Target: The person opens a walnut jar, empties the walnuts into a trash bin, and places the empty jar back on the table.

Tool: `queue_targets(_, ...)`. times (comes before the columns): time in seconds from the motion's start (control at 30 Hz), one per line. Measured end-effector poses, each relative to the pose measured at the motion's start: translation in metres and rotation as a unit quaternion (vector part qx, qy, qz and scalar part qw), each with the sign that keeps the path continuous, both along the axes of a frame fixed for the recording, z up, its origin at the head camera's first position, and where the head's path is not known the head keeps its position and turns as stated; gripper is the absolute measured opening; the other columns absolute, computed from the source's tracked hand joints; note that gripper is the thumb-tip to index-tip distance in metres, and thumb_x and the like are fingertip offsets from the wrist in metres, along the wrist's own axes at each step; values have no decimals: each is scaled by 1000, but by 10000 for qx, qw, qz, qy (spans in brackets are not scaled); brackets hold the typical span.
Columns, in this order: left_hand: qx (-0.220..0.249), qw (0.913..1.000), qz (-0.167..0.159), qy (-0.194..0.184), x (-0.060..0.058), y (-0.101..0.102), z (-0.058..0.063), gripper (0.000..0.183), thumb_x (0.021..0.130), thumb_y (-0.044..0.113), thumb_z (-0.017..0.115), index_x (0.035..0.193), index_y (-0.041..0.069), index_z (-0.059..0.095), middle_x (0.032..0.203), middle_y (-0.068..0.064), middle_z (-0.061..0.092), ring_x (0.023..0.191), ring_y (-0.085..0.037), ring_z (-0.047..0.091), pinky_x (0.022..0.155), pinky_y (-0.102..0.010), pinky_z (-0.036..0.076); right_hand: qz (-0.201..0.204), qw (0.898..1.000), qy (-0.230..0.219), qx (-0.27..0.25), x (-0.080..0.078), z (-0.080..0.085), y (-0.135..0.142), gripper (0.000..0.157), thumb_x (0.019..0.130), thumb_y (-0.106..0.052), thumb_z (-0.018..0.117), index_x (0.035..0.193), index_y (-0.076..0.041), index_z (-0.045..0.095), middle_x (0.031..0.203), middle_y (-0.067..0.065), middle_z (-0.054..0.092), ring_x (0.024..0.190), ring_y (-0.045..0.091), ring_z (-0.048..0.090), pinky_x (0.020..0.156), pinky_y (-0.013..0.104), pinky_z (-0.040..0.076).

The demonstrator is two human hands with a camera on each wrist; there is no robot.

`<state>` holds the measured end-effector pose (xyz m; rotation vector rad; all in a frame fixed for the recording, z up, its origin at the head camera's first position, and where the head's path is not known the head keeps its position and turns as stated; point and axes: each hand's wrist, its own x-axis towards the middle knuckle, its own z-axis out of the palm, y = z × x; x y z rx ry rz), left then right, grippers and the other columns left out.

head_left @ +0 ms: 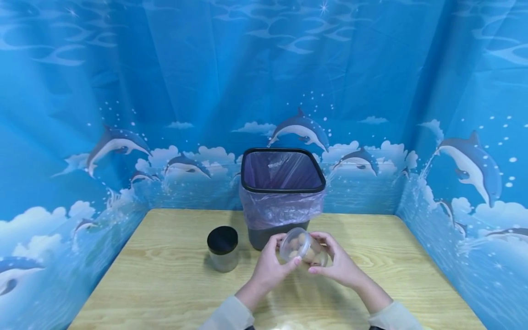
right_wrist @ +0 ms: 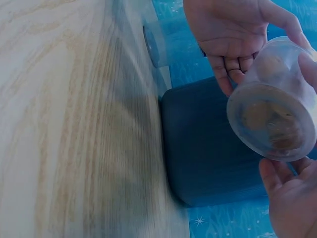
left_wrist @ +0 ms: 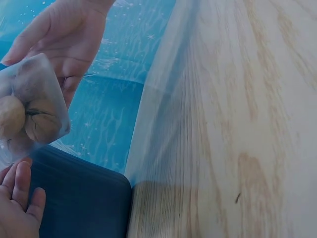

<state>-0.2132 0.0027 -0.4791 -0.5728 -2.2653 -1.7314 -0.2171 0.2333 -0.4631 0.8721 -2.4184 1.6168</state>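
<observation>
A clear plastic jar [head_left: 312, 251] of round brown pieces, which look like walnuts, is held tilted above the table between both hands. My left hand [head_left: 270, 265] grips the wide round end, its thumb at the rim. The right hand [head_left: 337, 262] holds the other end between thumb and fingers. In the left wrist view, the creased brown pieces [left_wrist: 44, 121] show through the jar wall; the right hand [left_wrist: 74, 42] is at the top and the left hand [left_wrist: 20, 198] at lower left. Whether a lid covers the wide end, I cannot tell.
Just behind the hands stands a dark bin [head_left: 257, 236] with a purple liner bag [head_left: 284, 208] and black rim. Left of it, a clear jar with a black lid [head_left: 222, 240] stands upright on the wooden table [head_left: 165, 275]. Blue dolphin-print curtains [head_left: 198, 91] enclose the table.
</observation>
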Motion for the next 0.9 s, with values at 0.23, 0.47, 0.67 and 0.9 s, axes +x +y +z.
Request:
queue_targets(0.23,204,9992,-230,-238,-1,-2,-2,66,82,32,79,135,4,51,116,-6,62,104,-24,57,92,-43,48,127,9996,165,-181,-1,-3,-1,85,72,-4,88,144,-1,42,136,15,52,122,10,52,105,19,37)
queue_targets(0.47,-140,9954,-694,-650,-1,-13,-1,69,84,38,79,139,9,48,120,-6,63,115,-29,57,101,-58,42,195,9993,194,-257,0,-6,-1,84,71,-3,89,142,0,45,134,11,55,121,9,52,106,17,36)
queue_targets(0.67,-413,9933,-878,-621,1,-21,1,71,84,40,80,139,11,47,122,-3,63,118,-26,57,106,-56,40,447,9977,273,-439,1,-5,-3,84,70,0,88,142,-2,45,133,9,55,120,11,53,106,19,38)
queue_targets(0.9,-957,9897,-1026,-285,1,-32,13,85,81,44,82,146,7,42,127,-2,61,120,-24,54,105,-53,41,775,9938,330,-730,2,-4,-7,84,70,8,85,142,4,42,133,7,54,121,12,53,105,19,40)
